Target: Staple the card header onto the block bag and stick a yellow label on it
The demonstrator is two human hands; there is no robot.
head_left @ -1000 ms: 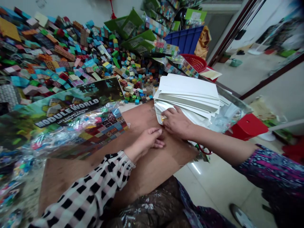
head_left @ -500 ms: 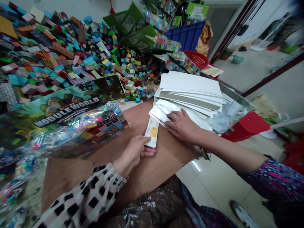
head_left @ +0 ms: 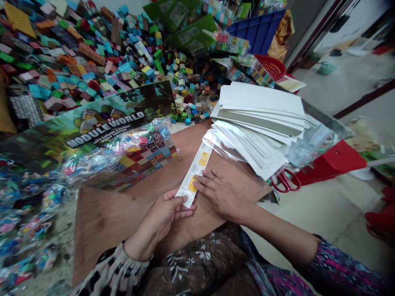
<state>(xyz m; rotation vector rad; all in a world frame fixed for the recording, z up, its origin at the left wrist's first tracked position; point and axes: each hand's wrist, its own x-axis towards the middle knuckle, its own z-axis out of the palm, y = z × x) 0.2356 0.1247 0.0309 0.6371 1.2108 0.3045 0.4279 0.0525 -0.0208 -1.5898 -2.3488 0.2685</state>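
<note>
Strip (head_left: 195,172): long, narrow, white, two yellow-orange printed patches, glossy clear sleeve at far end. Lies diagonally on brown bench (head_left: 123,209), near end toward person, far end tucked under white card stack (head_left: 262,119) at right. Left hand (head_left: 160,218): fingers closed, pinching strip's near end. Right hand (head_left: 222,197): fingers spread flat, fingertips pressing strip's right edge by lower yellow patch. Red scissors (head_left: 285,181) near stack's near corner. Bagged coloured blocks (head_left: 132,156) left of strip. "Module World" box (head_left: 92,131) far left. Loose block heap (head_left: 92,53) beyond.
</note>
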